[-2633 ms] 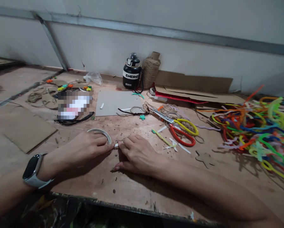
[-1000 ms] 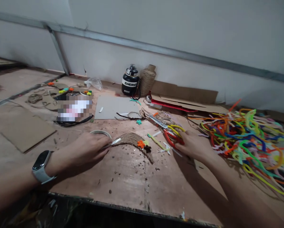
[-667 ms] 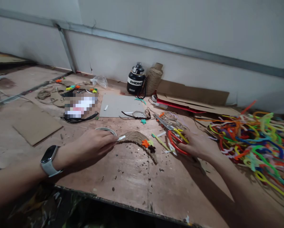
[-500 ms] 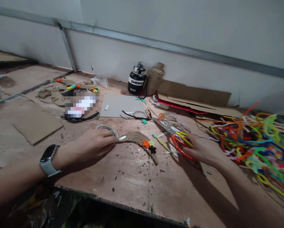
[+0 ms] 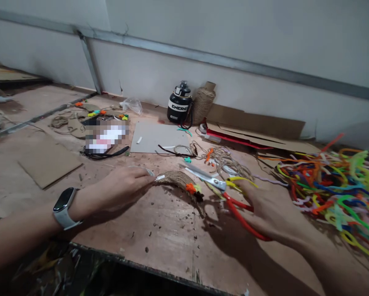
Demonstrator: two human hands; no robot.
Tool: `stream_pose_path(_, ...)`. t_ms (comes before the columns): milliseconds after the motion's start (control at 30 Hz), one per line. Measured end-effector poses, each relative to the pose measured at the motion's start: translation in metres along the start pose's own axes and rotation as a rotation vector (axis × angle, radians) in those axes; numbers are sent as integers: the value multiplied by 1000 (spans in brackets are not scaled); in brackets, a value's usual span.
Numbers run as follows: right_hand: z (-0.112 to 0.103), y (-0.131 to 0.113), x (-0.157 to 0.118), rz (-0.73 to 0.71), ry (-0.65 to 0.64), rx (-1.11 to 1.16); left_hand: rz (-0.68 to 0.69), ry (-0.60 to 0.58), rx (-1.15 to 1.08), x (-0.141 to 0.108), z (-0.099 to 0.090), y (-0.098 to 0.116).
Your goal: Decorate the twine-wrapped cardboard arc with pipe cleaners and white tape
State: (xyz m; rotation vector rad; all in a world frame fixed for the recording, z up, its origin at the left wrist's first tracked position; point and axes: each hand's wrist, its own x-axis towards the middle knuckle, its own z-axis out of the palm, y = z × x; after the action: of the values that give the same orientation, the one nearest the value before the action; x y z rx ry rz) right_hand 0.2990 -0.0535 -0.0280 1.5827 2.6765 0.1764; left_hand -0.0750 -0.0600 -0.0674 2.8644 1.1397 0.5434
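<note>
My right hand (image 5: 264, 209) grips a pair of scissors (image 5: 205, 179) with red and yellow handles. The blades point left, slightly apart, above the table. My left hand (image 5: 133, 183) is closed at the left end of a curved strip of coiled twine (image 5: 175, 179). A pale ring, which looks like a roll of tape (image 5: 141, 168), shows partly behind its fingers. By the fingertips, a short white strip (image 5: 160, 177) lies on the twine. Orange, yellow and dark brown fuzzy flowers (image 5: 190, 188) sit at the strip's right end, near the scissors.
Many coloured pipe cleaners (image 5: 335, 193) are heaped at the right. Loose twine (image 5: 230, 160), a grey board (image 5: 156, 137), a black bottle (image 5: 179, 105) and a twine spool (image 5: 203, 102) lie behind. Brown cardboard (image 5: 50, 164) lies left. The table edge (image 5: 119, 257) runs in front.
The scissors have come towards the twine strip and been lifted, with their blades spreading slightly. My left hand stays almost in place at the strip's left end.
</note>
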Motion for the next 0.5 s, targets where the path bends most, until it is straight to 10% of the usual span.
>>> stream_pose_path(200, 0, -50, 3, -7, -75, -90, -25, 20, -6, 3, -1, 4)
stream_pose_path(500, 9, -63, -1, 15, -41, -140, -3, -36, 74, 7, -8, 10)
